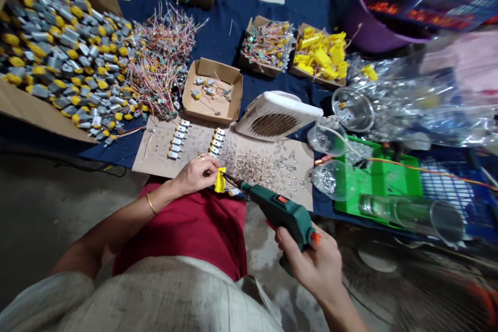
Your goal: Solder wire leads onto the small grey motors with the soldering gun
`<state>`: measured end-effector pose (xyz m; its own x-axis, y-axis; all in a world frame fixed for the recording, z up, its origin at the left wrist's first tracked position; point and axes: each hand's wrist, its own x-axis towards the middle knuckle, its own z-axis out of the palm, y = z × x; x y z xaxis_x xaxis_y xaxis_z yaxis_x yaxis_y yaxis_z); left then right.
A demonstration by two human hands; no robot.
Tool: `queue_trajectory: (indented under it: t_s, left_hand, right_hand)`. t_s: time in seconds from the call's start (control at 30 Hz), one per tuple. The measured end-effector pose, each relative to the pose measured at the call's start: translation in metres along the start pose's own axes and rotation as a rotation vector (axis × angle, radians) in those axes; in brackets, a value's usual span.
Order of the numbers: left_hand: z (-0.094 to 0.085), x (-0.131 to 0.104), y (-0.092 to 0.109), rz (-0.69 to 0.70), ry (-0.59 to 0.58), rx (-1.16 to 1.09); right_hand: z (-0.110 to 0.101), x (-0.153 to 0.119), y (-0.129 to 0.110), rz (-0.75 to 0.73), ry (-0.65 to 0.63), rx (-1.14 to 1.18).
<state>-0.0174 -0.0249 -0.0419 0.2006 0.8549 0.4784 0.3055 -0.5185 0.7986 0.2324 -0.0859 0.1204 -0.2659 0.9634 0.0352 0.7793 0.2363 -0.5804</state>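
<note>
Yellow parts (322, 56) fill a box (317, 78), left hand (199, 173) pinching a yellow piece (220, 181), right hand (319, 259) clasping a screwdriver (282, 211).

Head feed, my end: left hand (200, 172) pinches a yellow part (220, 181); right hand (319, 257) grips a green pistol-grip tool (286, 212), tip at the part. I see two motor rows (177, 141) and scattered bits (252, 163) on a cardboard sheet (157, 162), plus a carton (46, 110) heaped with motors (70, 57).
</note>
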Motion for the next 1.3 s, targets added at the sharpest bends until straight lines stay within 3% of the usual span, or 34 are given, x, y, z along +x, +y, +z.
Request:
queue_trajectory:
  t_s: [0.63,1.03,1.3]
  left_hand:
    - [0.001,0.001,-0.001,0.008,0.01,0.0]
    - [0.002,-0.001,-0.004,0.014,0.007,-0.029]
    - [0.001,0.0,-0.002,-0.005,-0.002,-0.019]
  right_hand:
    - [-0.002,0.005,-0.003,-0.048,-0.026,-0.043]
    - [-0.007,0.021,-0.017,-0.204,-0.065,-0.057]
    - [-0.01,0.026,-0.023,-0.179,-0.146,-0.079]
